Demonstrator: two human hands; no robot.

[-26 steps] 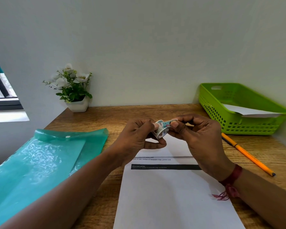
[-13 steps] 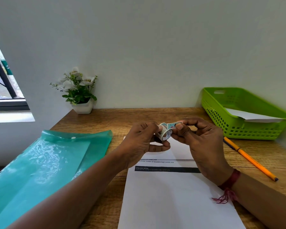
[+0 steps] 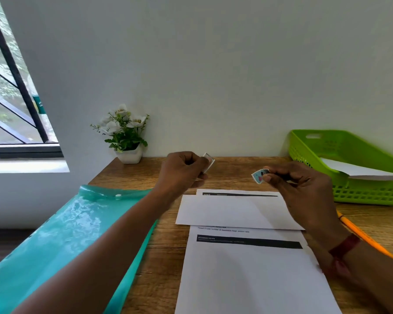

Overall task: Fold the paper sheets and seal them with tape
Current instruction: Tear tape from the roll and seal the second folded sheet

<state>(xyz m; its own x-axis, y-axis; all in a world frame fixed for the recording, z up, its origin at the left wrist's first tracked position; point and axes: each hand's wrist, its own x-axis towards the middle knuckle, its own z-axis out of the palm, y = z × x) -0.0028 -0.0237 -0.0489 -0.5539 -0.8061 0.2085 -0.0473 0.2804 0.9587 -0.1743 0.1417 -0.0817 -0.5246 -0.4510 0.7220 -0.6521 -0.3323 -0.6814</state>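
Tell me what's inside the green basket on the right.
One white paper sheet lies slanted inside the green basket, its near edge up at the front rim. The basket floor under the sheet is covered, so anything beneath it cannot be seen.

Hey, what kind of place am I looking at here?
Probably a home or office desk by a wall: printed paper sheets, a green tray holding paper and a teal folder.

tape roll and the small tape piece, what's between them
Nothing: in the head view the tape roll in the left hand and the tape piece pinched by the right hand are apart, only bare desk behind the gap.
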